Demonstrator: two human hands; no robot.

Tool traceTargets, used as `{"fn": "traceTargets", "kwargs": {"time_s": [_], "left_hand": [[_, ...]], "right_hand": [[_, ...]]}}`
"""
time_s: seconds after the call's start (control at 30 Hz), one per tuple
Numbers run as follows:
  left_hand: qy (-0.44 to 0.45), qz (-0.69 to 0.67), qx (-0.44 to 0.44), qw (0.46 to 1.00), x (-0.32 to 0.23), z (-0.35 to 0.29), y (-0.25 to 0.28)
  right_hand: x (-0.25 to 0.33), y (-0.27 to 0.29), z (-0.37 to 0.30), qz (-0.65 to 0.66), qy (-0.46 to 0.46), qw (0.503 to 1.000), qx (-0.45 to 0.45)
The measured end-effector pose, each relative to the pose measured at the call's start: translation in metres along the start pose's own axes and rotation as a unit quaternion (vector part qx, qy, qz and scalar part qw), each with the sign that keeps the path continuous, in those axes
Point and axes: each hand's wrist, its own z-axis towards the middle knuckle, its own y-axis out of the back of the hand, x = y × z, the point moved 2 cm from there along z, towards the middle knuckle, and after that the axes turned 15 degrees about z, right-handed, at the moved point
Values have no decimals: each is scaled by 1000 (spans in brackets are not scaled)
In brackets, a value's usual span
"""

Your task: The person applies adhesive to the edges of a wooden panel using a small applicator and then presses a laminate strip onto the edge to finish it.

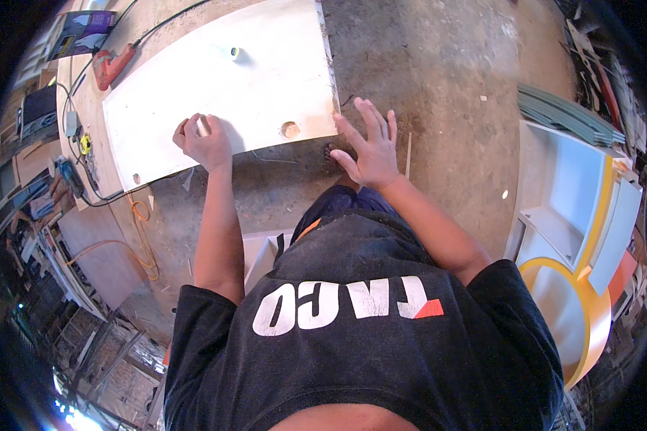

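Note:
A large white panel (194, 93) lies in front of me, with a round hole (290, 130) near its close right corner and another hole (136, 178) at its left corner. My left hand (207, 142) is over the panel's near part, fingers curled in around a small pale thing that I cannot make out. At the panel's right edge my right hand (372, 147) is open with fingers spread, the fingertips close to the corner. Farther up the panel lies a small clear container with a dark and yellow-green cap (235, 53).
Left of the panel lie a red power tool (111, 66), black cables, a yellow tape measure (85, 144) and a dark blue tool (70, 176). An orange cord (145, 262) coils on the floor. A white and yellow cabinet piece (561, 194) stands at right beside stacked green-grey strips (568, 115).

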Motion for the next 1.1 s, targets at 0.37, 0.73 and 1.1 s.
{"fn": "traceTargets", "kwargs": {"time_s": [0.37,0.73,1.1], "left_hand": [[-11,-3,-14,1000,-2,0,2],[-27,31,-29,999,-5,-1,2],[-37,52,-30,998,-7,0,3]], "right_hand": [[-5,14,47,55,26,998,-27],[-18,17,44,23,121,991,50],[-6,14,39,34,120,992,1]]}}
